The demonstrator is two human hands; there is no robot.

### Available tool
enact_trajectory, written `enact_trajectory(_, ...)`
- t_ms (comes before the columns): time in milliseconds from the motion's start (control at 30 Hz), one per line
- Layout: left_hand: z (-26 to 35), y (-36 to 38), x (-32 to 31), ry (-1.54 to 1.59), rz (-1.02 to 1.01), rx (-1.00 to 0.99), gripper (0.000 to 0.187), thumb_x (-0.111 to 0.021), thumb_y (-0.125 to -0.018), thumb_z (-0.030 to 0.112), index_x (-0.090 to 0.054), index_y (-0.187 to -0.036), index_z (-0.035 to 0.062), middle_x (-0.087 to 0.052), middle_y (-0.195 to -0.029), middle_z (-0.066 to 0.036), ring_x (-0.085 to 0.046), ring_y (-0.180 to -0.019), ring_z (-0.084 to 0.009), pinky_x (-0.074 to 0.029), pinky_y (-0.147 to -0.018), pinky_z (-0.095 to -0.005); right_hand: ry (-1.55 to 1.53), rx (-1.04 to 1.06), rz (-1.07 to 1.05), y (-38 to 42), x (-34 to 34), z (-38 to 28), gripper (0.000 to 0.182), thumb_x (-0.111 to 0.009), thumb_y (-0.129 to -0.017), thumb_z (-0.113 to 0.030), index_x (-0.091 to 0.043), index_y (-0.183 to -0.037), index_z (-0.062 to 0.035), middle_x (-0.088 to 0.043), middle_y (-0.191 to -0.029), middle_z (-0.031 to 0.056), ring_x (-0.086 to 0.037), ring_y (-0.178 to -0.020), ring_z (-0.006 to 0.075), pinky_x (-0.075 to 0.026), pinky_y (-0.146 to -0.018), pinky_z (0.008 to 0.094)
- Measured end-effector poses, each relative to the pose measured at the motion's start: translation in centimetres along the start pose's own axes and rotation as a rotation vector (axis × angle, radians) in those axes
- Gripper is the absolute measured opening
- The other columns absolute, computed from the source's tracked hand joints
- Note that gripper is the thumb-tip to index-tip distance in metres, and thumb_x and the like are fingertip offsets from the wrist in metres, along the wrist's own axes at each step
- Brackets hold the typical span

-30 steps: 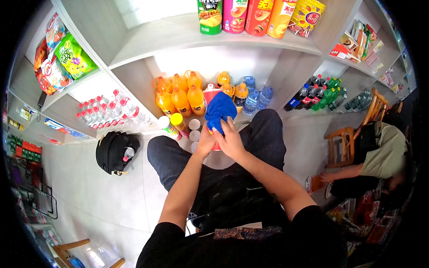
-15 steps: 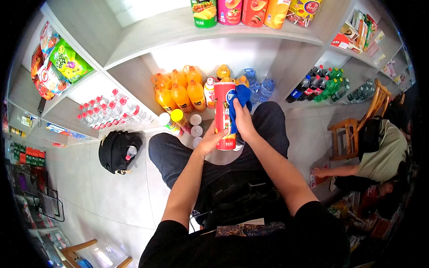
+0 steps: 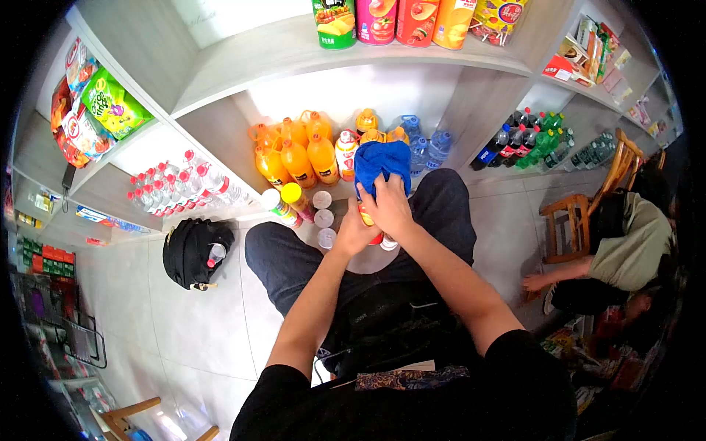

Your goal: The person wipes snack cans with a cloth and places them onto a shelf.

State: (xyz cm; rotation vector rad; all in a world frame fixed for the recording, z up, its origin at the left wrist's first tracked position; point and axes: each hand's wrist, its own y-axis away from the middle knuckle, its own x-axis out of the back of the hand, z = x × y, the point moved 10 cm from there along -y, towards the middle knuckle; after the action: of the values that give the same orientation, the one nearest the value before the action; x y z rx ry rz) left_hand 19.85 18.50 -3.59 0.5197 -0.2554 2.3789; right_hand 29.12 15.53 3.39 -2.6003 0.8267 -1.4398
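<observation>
My left hand (image 3: 356, 229) is wrapped round a tall red chip canister (image 3: 365, 215), held upright between my knees and mostly covered. Draped over the canister's top is a blue cloth (image 3: 381, 163), which my right hand (image 3: 390, 205) grips and presses against it. Beside my left hand stand several canisters with white lids (image 3: 323, 218). A yellow-lidded canister (image 3: 293, 194) and another white-lidded one (image 3: 271, 198) are just left of them.
Orange juice bottles (image 3: 296, 163) and water bottles (image 3: 438, 151) fill the lower shelf ahead. Chip canisters (image 3: 417, 20) line the shelf above. A black backpack (image 3: 197, 252) lies on the floor at left. Another person (image 3: 626, 246) is at right, near a wooden chair (image 3: 566, 228).
The blue cloth has moved from the canister's right side to over its top, with my right hand shifting left. At right, the other person's hand no longer shows the red item.
</observation>
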Motion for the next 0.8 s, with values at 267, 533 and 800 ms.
enact_trajectory(267,-1.7,-0.6,-2.3,0.596,-0.253,0.037,0.072,-0.069,-0.085,0.019,-0.027,-0.142,0.0038,-0.052,-0.127,-0.011,-0.054,-0.116,-0.0212,-0.044,-0.098,-0.0359,-0.421,-0.039,0.165,-2.1,1.5,2.9,0.039,-0.061,-0.092,-0.021,-0.05,-0.122,-0.0006,-0.059,-0.114,0.021,-0.058,-0.103,0.0355,-0.044,-0.091,0.0402)
enact_trajectory(533,0.0,2.8,-4.4,1.165,-0.683,0.246,0.077,-0.074,-0.077,0.041,-0.038,-0.135,0.005,-0.059,-0.116,-0.023,-0.062,-0.103,-0.0351,-0.053,-0.088,-0.0488,-1.579,-0.59,-0.018,-2.4,0.4,4.4,0.042,-0.061,-0.092,-0.026,-0.047,-0.128,-0.0076,-0.063,-0.11,0.0083,-0.065,-0.092,0.0189,-0.055,-0.082,0.0347)
enact_trajectory(800,-0.3,4.3,-5.1,1.549,-0.92,0.39,0.079,-0.073,-0.073,0.053,-0.048,-0.127,0.0019,-0.062,-0.107,-0.02,-0.063,-0.095,-0.0344,-0.054,-0.077,-0.0495,-1.797,-0.592,-0.164,-0.3,-2.3,2.2,0.047,-0.057,-0.094,-0.04,-0.048,-0.127,-0.0073,-0.064,-0.111,0.0105,-0.066,-0.096,0.0224,-0.055,-0.086,0.0396)
